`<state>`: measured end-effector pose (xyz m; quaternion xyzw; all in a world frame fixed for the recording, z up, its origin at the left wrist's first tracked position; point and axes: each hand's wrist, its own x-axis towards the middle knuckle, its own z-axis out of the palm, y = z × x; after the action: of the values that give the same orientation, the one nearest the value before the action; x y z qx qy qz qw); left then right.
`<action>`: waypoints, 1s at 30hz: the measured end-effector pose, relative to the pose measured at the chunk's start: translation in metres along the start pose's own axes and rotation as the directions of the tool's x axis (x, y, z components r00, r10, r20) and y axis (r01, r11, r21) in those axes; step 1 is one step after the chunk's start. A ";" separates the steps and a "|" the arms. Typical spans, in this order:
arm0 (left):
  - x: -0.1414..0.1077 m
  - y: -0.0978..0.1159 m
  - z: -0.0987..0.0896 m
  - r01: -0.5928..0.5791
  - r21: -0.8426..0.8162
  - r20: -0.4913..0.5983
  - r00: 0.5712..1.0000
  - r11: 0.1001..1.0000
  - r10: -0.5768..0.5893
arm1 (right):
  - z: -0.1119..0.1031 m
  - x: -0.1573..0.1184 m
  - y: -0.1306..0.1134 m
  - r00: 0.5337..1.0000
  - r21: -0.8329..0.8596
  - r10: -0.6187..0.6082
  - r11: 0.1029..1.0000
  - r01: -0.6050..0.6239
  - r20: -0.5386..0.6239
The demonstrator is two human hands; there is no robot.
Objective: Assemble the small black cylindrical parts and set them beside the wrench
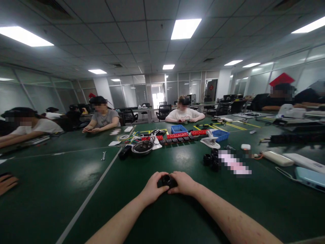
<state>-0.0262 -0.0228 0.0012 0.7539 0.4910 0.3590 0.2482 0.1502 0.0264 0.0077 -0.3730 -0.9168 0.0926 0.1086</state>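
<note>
In the head view, my left hand (153, 188) and my right hand (185, 183) close around a small black part with a round opening (166, 180), one from each side. Its opening faces up and my thumbs rest along its near edge. Fingers cover much of it, so its exact kind is unclear. To the right, beyond my right hand, several similar black round parts (211, 161) stand clustered on the green table (127, 206).
Farther in lie a metal bowl (142, 148), red power strips (177, 135), blue bins (219, 135) and a white clamp stand (210, 141). A wrench (103, 156) lies left; a pale power bank (277, 158) lies right. Another person's hand (8, 183) rests at the left edge. Other people sit around.
</note>
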 end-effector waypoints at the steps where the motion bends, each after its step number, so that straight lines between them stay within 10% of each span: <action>1: 0.000 0.000 0.000 0.001 -0.004 0.004 1.000 1.000 -0.001 | 0.000 0.000 0.000 1.000 -0.003 0.002 1.000 -0.002 0.001; 18: 0.001 0.001 0.000 0.004 -0.042 0.016 1.000 0.999 -0.004 | -0.002 0.001 0.005 0.993 0.526 -0.050 0.851 -0.014 0.107; 30: 0.002 0.003 -0.001 -0.005 0.002 0.022 1.000 1.000 0.005 | -0.003 0.001 0.007 0.994 0.505 -0.003 0.861 -0.054 0.111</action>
<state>-0.0249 -0.0223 0.0041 0.7592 0.4869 0.3510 0.2518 0.1544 0.0325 0.0092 -0.3379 -0.8597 0.3517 0.1519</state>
